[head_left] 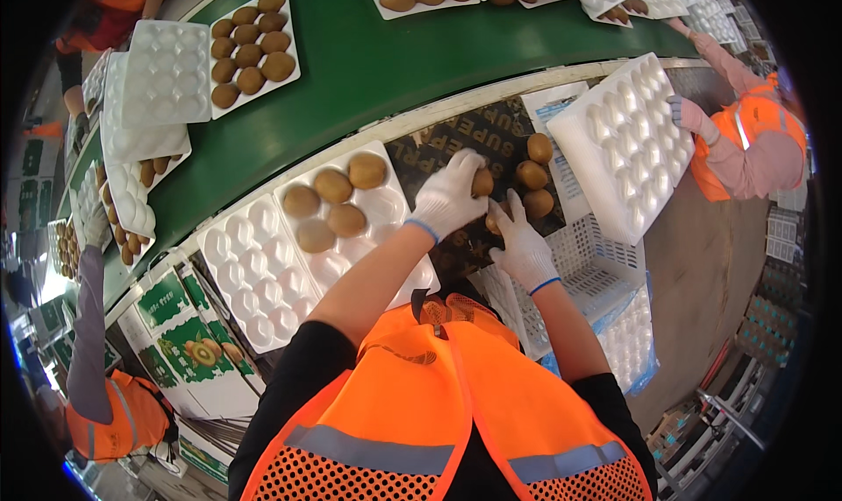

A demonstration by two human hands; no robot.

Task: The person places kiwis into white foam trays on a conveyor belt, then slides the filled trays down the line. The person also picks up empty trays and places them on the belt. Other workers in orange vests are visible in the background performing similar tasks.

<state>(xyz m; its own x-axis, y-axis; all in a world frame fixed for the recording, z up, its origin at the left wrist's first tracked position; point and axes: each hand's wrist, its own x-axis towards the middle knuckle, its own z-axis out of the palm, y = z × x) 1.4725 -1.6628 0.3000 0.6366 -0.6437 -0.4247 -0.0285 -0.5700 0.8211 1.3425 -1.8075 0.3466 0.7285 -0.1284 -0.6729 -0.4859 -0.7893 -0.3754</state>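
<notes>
My left hand, in a white knit glove, grips a brown kiwifruit above the dark printed work surface. Close beside it, my right hand, gloved the same way, has its fingers on another kiwifruit, mostly covered by the fingers; how firmly it is held cannot be told. Three kiwifruits lie in a row just beyond my right hand. To the left is an opened white plastic tray with several kiwifruits in the cups of its right half; its left half holds none.
A green conveyor belt carries filled trays. A stack of white trays leans at the right above a perforated plastic crate. Printed cartons stand at lower left. Co-workers in orange vests are at both sides.
</notes>
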